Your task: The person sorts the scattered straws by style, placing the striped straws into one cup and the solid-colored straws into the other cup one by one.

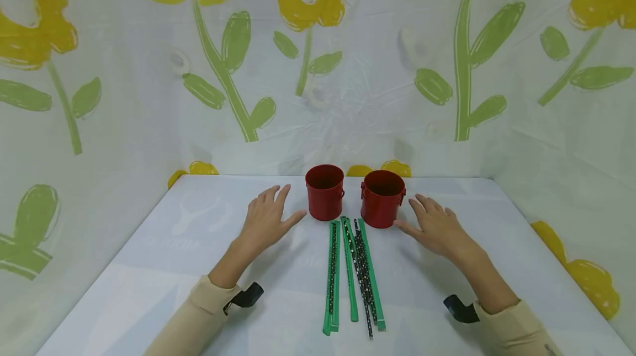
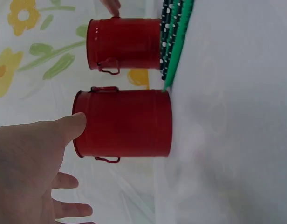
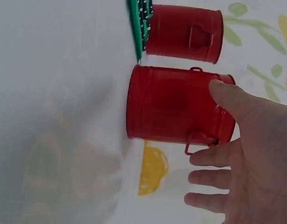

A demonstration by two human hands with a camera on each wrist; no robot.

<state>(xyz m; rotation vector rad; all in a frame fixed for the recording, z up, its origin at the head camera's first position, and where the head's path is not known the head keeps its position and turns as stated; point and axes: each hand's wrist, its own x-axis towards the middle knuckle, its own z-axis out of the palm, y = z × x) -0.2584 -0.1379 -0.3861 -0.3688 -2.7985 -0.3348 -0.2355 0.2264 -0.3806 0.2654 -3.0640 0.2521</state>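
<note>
Two red metal buckets stand upright side by side, the left bucket (image 1: 325, 195) slightly farther back than the right bucket (image 1: 381, 201). Small wire handles show on their sides. My left hand (image 1: 268, 217) hovers left of the left bucket with fingers spread, holding nothing; in the left wrist view its thumb overlaps the rim of that bucket (image 2: 125, 123). On the other side, my right hand (image 1: 437, 224) is stretched toward the right bucket, its fingers apart and nothing in them. Between the forearms lie black straws with white dots (image 1: 365, 270) and long green strips (image 1: 351, 284), running lengthwise toward the buckets.
The white table (image 1: 283, 312) carries everything, its back edge just behind the buckets. A pale curtain with yellow flowers (image 1: 362, 113) encloses the back and sides. Dark wrist cameras sit on the left sleeve (image 1: 199, 312) and the right sleeve (image 1: 517, 325).
</note>
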